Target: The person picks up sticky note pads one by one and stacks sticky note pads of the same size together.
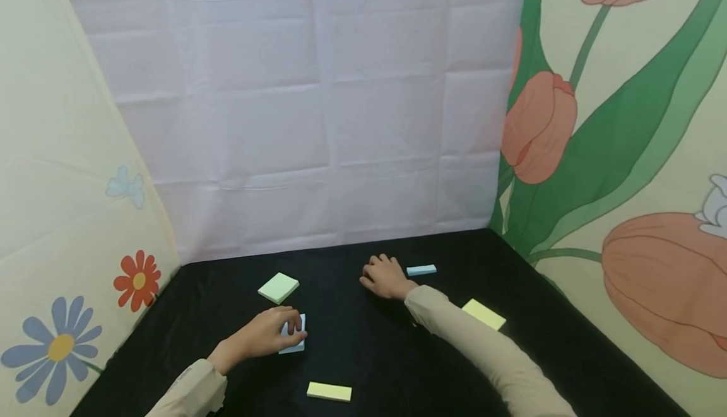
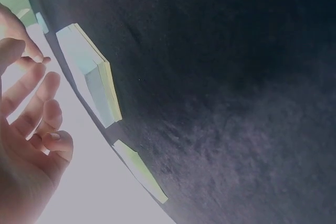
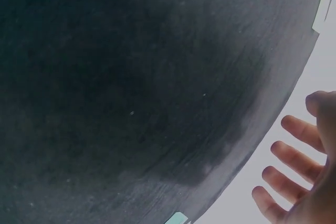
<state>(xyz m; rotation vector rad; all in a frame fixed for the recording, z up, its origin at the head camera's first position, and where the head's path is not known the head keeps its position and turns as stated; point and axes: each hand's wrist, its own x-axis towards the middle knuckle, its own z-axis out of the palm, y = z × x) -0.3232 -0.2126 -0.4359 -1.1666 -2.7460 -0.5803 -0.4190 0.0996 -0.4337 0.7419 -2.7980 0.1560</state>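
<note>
My left hand (image 1: 264,334) is over a light blue sticky note pad (image 1: 292,349), partly covering it in the head view. In the left wrist view the fingers of this hand (image 2: 31,129) are loosely bent and hold nothing, apart from the pad (image 2: 84,61), which shows a pale yellow layer along one side. Just beyond it lies a pale green square pad (image 1: 278,287). Farther back, my right hand (image 1: 386,277) is stretched out above the black cloth, left of a narrow blue pad (image 1: 421,270). The right wrist view shows its fingers (image 3: 296,161) spread and holding nothing.
A yellow square pad (image 1: 484,314) lies partly behind my right forearm. Near the front is a narrow yellow pad (image 1: 329,392). Black cloth (image 1: 392,354) covers the table, with a white sheet (image 1: 329,120) hanging behind and flowered sheets at both sides.
</note>
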